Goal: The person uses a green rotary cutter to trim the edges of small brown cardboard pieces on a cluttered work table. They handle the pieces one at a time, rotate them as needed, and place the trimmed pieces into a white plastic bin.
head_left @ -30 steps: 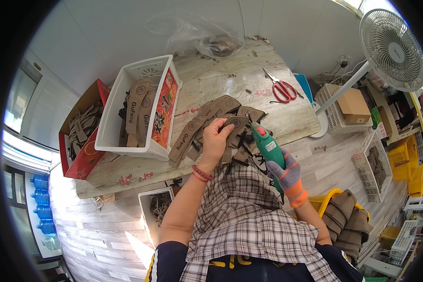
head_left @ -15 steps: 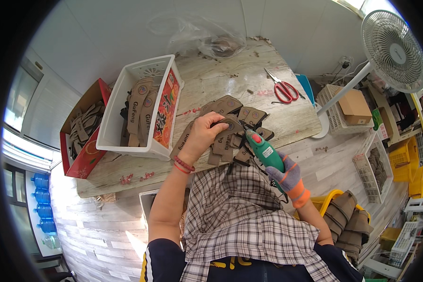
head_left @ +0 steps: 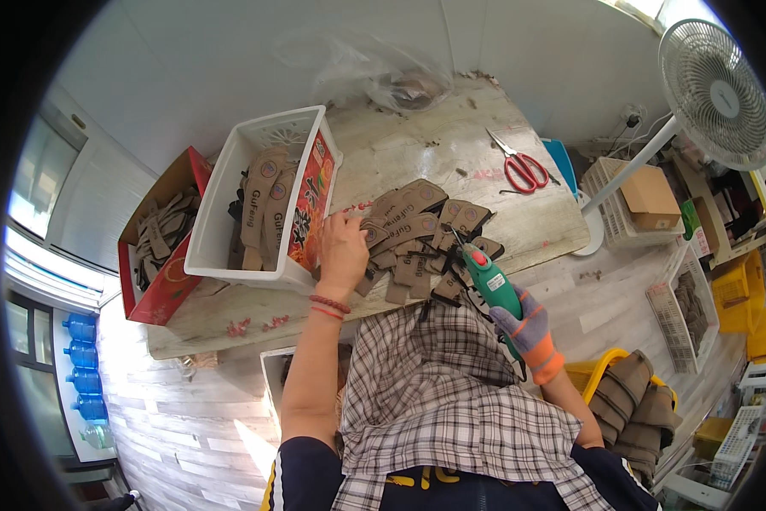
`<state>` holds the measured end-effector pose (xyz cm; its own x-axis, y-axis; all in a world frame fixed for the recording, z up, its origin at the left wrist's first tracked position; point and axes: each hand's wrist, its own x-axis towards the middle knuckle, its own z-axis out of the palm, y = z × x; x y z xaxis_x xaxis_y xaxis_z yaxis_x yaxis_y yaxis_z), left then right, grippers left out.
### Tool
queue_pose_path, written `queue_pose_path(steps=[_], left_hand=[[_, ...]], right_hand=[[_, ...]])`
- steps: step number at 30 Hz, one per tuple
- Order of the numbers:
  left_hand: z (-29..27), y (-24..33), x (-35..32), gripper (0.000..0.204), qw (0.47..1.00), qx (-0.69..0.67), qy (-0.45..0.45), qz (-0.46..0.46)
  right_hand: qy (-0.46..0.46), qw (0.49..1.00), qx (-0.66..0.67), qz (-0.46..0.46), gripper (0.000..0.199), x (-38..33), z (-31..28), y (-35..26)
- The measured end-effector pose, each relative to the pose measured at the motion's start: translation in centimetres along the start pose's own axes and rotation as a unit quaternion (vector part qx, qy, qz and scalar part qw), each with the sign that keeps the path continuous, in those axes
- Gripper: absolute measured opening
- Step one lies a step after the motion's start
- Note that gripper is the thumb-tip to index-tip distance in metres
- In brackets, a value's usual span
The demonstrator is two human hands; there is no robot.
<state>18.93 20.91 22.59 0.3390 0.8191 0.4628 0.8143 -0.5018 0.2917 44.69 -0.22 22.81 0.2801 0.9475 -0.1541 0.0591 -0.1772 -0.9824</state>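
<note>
My right hand (head_left: 529,328), in a grey-purple and orange glove, is closed round a green handheld electric tool (head_left: 495,285) with a red button and thin metal tip. That tip points at a pile of brown fabric straps (head_left: 415,271), printed with dark lettering and round emblems, near the table's front edge. At the pile's left end is my bare left hand (head_left: 344,249), beside the white plastic basket (head_left: 270,274). Its fingers are bent and mostly hidden; what they hold, if anything, I cannot make out. More brown straps (head_left: 264,209) stand inside the basket.
Left of the basket, a red box (head_left: 166,285) holds dark straps. Red-handled scissors (head_left: 524,170) lie on the table's right part, with a plastic bag (head_left: 408,89) at the back. A white fan (head_left: 717,98) stands to the right. Plaid cloth (head_left: 451,400) covers my lap.
My left hand has moved left from the middle of the strap pile to its end by the basket. The tool has stayed nearly in place over the pile. The view has shifted slightly.
</note>
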Motion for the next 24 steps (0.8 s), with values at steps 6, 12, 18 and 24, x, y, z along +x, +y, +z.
queue_pose_path(steps=[6,12,18,24], left_hand=[[5.2,4.7,4.6,0.028,0.999,-0.047,0.004,0.023],[7.1,6.1,6.0,0.033,0.994,-0.085,0.032,0.061],[7.2,5.9,6.4,0.026,0.961,-0.249,0.116,0.034],[2.4,7.4,7.2,0.011,0.781,-0.573,0.202,-0.145]], right_hand=[[0.032,0.999,0.002,0.015,0.054,0.3,0.9,1.0],[0.050,0.999,0.000,0.008,0.053,0.7,0.9,1.1],[0.072,0.997,0.006,-0.003,0.051,1.3,1.2,1.2],[0.050,0.995,0.084,-0.028,0.052,1.3,2.8,-2.4]])
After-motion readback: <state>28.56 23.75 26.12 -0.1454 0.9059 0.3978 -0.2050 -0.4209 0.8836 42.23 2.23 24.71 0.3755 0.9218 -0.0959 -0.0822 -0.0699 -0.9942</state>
